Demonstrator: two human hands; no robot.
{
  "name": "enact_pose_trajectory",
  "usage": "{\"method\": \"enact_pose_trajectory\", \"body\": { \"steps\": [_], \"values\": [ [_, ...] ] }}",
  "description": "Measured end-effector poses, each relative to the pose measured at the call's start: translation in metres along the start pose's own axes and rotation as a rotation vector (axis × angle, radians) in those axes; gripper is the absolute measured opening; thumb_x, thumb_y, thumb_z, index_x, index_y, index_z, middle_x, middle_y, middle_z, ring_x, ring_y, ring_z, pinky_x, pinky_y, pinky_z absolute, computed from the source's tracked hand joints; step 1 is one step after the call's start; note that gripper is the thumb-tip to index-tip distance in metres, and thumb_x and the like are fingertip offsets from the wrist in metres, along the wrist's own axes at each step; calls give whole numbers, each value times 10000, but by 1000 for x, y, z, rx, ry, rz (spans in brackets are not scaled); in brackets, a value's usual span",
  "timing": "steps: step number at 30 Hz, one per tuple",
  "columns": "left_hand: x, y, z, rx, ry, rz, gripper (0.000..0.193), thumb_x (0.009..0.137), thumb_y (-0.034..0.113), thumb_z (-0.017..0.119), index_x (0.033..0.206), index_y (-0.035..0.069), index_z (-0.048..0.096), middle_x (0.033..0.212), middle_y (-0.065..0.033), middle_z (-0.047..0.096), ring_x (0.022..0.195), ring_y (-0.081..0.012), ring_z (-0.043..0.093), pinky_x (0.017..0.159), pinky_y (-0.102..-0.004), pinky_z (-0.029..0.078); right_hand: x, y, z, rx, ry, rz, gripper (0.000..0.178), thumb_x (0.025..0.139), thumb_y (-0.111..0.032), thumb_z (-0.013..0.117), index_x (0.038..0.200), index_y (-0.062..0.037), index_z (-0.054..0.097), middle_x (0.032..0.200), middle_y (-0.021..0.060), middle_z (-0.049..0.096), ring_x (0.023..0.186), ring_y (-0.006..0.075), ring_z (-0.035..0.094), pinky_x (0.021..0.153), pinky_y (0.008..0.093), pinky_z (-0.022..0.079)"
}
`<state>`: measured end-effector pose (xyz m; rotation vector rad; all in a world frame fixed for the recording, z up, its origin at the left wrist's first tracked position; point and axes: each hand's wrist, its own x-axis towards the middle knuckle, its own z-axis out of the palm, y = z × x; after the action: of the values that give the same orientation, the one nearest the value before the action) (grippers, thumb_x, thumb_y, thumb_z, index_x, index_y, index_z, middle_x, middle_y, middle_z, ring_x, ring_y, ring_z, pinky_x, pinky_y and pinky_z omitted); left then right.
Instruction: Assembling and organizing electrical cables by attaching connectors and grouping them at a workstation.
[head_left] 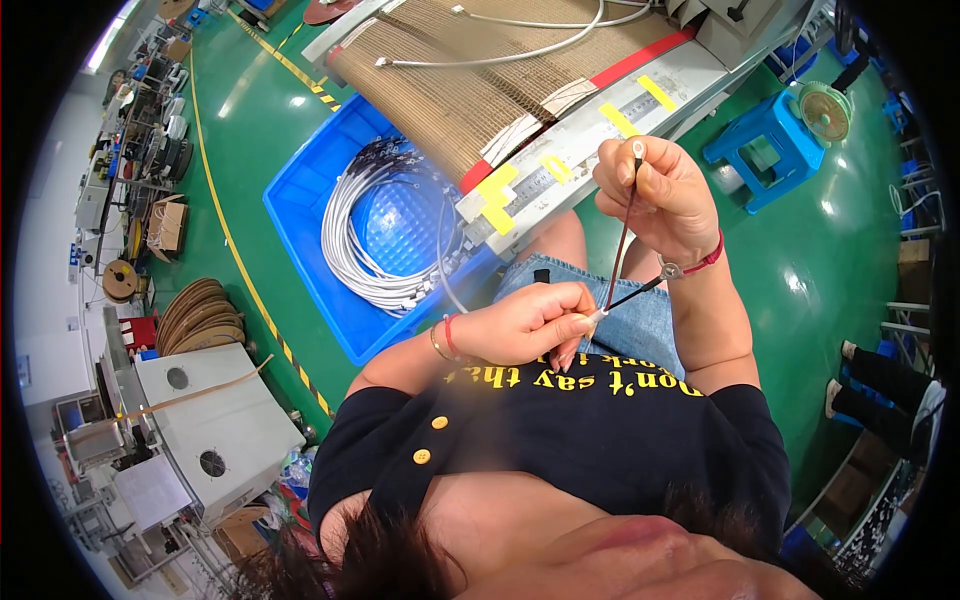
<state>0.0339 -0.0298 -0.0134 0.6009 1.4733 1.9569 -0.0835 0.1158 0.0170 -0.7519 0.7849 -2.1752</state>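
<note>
My left hand point(540, 322), low in front of my shirt, pinches the end of a white cable point(598, 316) where its thin wires branch out. My right hand point(660, 195) is raised to the right, its thumb and fingers closed on the tip of a dark red-brown wire point(628, 220). A ring terminal point(638, 149) sticks up past those fingertips. Between the hands the red-brown wire runs nearly straight. A black wire point(636, 292) slants from the same cable end toward my right wrist, with another ring terminal point(670, 271) at its tip.
A blue bin point(300, 215) on the left holds coiled white cables point(345, 240). Ahead stands a conveyor with a brown mesh belt point(430, 70), and white cables point(490, 62) lie across it. At the right are a blue stool point(770, 150) and a small fan point(825, 110).
</note>
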Motion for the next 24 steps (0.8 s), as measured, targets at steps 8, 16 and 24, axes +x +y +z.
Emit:
{"method": "enact_pose_trajectory", "body": {
  "steps": [8,16,24],
  "values": [
    [0,2,1,-11,3,-7,154,859,135,319,805,-2,362,614,-49,452,541,-106,511,478,-203,408,-1,-1,-2,51,-12,-10,82,764,-84,514,781,-5,525,753,40,484,550,71,341,500,181,293],
    [-2,2,-1,-54,21,6,160,860,136,319,799,-4,367,562,-52,462,529,-116,512,487,-208,403,-2,-12,0,-369,-4,-220,109,724,-4,513,823,21,550,854,70,540,777,112,496,672,197,389],
    [-2,-1,-3,-83,12,-9,173,861,152,327,791,0,369,572,-41,455,536,-110,512,493,-205,405,-7,-24,10,-518,65,-171,155,713,21,517,857,42,570,818,102,569,757,139,542,685,232,433]
  ]
}}
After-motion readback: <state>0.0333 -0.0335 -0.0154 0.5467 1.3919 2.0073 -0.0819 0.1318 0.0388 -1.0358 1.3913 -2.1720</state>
